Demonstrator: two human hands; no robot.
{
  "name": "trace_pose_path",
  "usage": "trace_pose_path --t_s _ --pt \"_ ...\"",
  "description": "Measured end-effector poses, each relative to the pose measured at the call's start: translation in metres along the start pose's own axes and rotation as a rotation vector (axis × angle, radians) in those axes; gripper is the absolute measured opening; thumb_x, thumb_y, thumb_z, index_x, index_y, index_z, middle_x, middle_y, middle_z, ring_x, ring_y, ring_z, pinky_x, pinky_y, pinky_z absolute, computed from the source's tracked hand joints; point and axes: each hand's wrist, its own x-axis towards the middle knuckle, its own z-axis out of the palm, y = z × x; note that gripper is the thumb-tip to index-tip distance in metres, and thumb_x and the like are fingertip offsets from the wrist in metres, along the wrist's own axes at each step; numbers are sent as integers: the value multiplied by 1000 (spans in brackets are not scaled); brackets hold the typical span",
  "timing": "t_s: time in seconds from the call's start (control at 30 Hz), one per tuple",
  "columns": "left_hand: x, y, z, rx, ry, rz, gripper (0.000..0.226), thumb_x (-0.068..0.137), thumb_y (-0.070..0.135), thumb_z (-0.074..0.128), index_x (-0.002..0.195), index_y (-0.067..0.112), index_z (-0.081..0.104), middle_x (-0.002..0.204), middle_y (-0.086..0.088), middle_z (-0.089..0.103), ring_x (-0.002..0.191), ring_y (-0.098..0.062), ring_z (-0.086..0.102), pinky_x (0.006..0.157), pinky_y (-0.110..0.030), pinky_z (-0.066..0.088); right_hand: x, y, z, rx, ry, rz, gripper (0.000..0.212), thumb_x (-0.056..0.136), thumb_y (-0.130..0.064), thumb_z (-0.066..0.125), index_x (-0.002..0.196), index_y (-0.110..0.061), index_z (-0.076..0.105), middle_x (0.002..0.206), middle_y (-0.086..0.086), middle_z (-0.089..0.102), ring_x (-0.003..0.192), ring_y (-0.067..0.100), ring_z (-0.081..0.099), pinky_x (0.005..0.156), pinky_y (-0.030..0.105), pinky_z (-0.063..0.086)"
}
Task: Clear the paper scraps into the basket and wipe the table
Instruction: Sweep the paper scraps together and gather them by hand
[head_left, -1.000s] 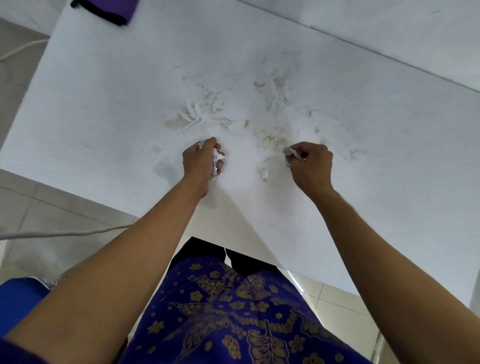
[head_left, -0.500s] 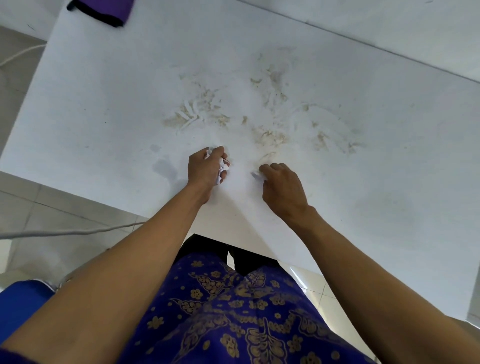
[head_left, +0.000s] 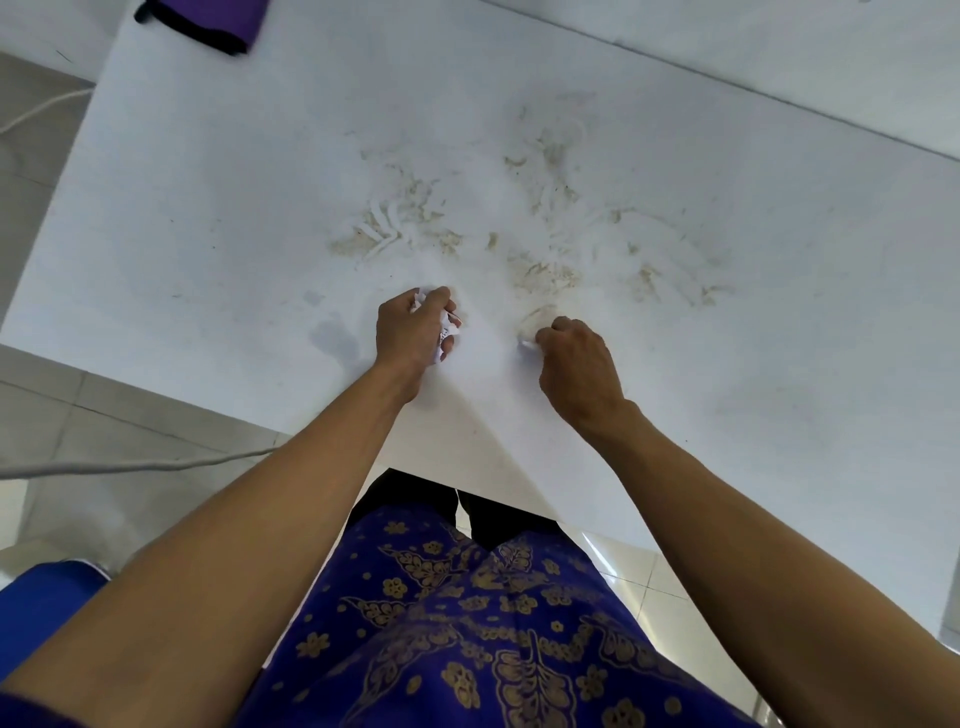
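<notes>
My left hand grips a wad of crumpled white paper scraps just above the white table. To its right, my right hand has its fingers curled down on the tabletop and pinches a small white scrap. Beyond both hands the table carries brownish smears and thin white paper strips, with more strips and stains to the right. No basket is in view.
A purple cloth with a black edge lies at the table's far left corner. A white cable runs across the tiled floor on the left. A blue object sits at the lower left, by my patterned blue garment.
My right hand has moved left and nearer to me, from the stained patch down to a scrap close to the left hand. The left hand has stayed in place with its wad.
</notes>
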Motion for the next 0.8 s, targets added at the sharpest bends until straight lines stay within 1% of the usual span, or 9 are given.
trace_pose_path --t_s 0.07,0.13,0.2,0.23,0.3,0.47,0.57,0.63,0.8 --pt "0 0 -1 6 -5 0 17 88 21 61 74 12 65 62 1 66 40 -14 47 43 -19 34 3 8 -7 169 43 129 25 80 9 56 59 -5 55 62 4 48 57 24 48 54 28 28" --pt "0 0 0 12 -9 -1 17 87 21 61 73 13 66 62 1 66 41 -15 47 44 -20 34 4 17 -17 360 85 288 35 86 -3 60 54 -6 47 52 3 42 48 18 39 51 27 28" --pt "-1 1 0 5 -10 -1 17 87 21 62 73 12 66 63 0 66 42 -15 47 44 -21 35 4 25 -29 503 117 377 38 89 -14 64 55 -2 51 48 10 49 45 25 45 50 30 36" --pt "-1 1 1 1 -12 0 17 87 21 62 74 12 66 64 -1 66 42 -15 48 44 -21 36 3 29 -35 563 136 386 40 90 -20 66 57 1 55 50 15 56 47 30 53 50 32 42" --pt "-2 3 2 0 -11 0 16 87 21 63 75 11 67 64 -2 66 43 -16 48 44 -20 36 0 36 -46 644 151 394 42 91 -27 67 63 3 62 56 16 64 54 28 65 56 32 52" --pt "-6 8 8 29 -27 11 16 85 22 62 75 12 67 63 -1 66 44 -16 48 47 -22 37 -8 47 -62 682 179 358 44 94 -34 66 61 -5 67 58 9 68 54 25 67 58 28 53" --pt "-13 11 16 42 -52 38 16 86 20 62 73 11 66 63 -1 66 48 -18 50 47 -23 38 -13 45 -62 588 174 341 36 92 -23 67 58 -12 67 56 1 67 55 20 67 59 32 55" --pt "-19 12 23 56 -78 63 18 86 19 62 70 11 66 63 -3 66 48 -19 48 47 -23 37 -16 38 -61 539 157 321 29 89 -12 65 60 -12 67 59 0 67 59 20 67 58 29 52" --pt "-38 16 41 133 -133 150 22 88 19 61 68 11 64 60 -3 66 42 -19 46 45 -22 34 -27 31 -53 457 139 264 22 82 -5 58 61 -5 62 60 10 63 60 29 60 55 38 47"
